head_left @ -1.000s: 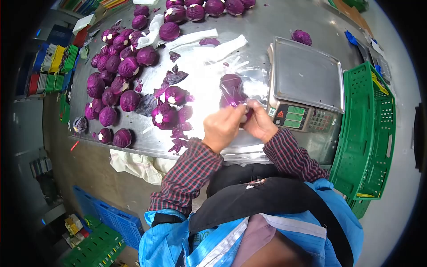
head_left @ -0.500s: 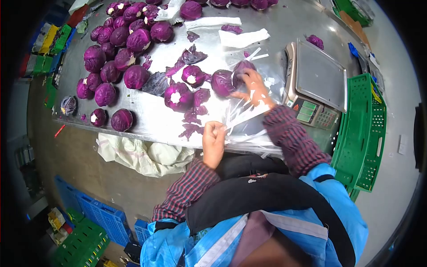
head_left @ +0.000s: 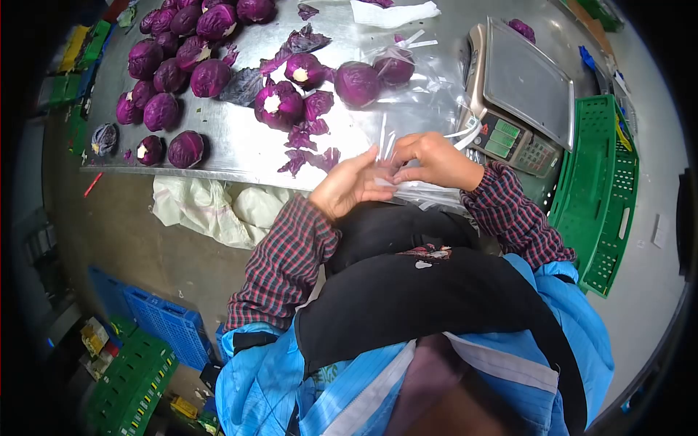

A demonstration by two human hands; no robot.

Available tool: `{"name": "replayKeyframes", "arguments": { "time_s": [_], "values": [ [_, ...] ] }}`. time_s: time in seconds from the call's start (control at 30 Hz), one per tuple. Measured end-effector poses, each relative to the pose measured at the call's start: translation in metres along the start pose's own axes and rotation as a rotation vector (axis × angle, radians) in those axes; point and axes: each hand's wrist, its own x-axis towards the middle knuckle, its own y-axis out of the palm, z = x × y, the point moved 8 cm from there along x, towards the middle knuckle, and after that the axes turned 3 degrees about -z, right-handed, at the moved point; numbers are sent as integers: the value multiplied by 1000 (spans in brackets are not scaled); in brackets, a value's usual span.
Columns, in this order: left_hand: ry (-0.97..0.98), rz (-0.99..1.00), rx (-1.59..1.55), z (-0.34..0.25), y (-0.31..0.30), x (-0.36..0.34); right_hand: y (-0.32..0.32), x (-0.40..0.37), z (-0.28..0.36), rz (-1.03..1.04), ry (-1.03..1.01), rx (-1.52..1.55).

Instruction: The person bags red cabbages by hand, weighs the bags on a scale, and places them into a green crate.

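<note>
At the table's front edge, my left hand [head_left: 349, 184] and my right hand [head_left: 438, 161] meet on clear plastic bag film [head_left: 384, 161]. The fingers of both are closed on it, though the exact grip is partly hidden. Just beyond them lie a red cabbage [head_left: 357, 84] and another red cabbage [head_left: 394, 67], the farther one with clear plastic about it. Left of these sit two trimmed cabbages with pale cut stems, a larger one [head_left: 279, 103] and a smaller one [head_left: 304, 70]. Loose purple leaves [head_left: 311, 132] lie around them.
Many red cabbages [head_left: 211, 78] crowd the left of the metal table [head_left: 233, 138]. A weighing scale [head_left: 529, 83] stands at the right, beside green crates [head_left: 590, 182]. White netting [head_left: 392, 12] lies at the back. A pale sack [head_left: 193, 211] hangs below the front edge.
My right hand has left the far cabbage and come back toward my left hand at the table edge. Both hands are now together on the plastic. The camera view has shifted.
</note>
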Motion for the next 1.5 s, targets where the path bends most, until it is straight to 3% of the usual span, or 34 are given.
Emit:
{"name": "replayKeyframes", "arguments": {
  "time_s": [0.2, 0.43, 0.5, 0.63, 0.7, 0.8, 0.87, 0.97, 1.03, 1.1, 1.13, 1.27, 1.43, 1.5],
  "values": [
    [34, 36, -21, 2, 11, -5, 5, -3, 24, 36, -105, -55],
    [20, 141, -178, -9, 25, -5, 20, -2, 18, 18, -14, -310],
    [117, -169, 80, -17, 11, -1, 13, -5, 36, -106, -231, -440],
    [228, -288, 153, -21, 9, 1, 8, -9, 52, -145, -412, -554],
    [233, -273, 160, -16, 9, 12, -5, -17, 42, -193, -313, -424],
    [225, -191, 132, -15, 17, 15, -22, -41, 42, -78, -216, -319],
    [233, -164, 116, -26, 11, 12, -29, -67, 50, 64, -116, -234],
    [165, -117, 191, -27, 12, 3, -31, -140, 25, 365, 232, -372],
    [172, -98, 112, -32, 21, 2, -57, -136, 37, 85, 327, -379],
    [152, -64, 73, -30, 15, 8, -79, -95, 56, -239, 266, -362],
    [139, -63, 74, -32, 19, 5, -76, -74, 57, -261, 206, -295],
    [147, -150, 46, -32, 15, 5, -23, -8, 56, -175, -26, -329],
    [193, -153, 139, -28, 7, 7, -8, 4, 41, -145, 51, -378],
    [287, -280, 190, -37, 4, 4, -2, 0, 63, -161, -323, -479]
  ]
}}
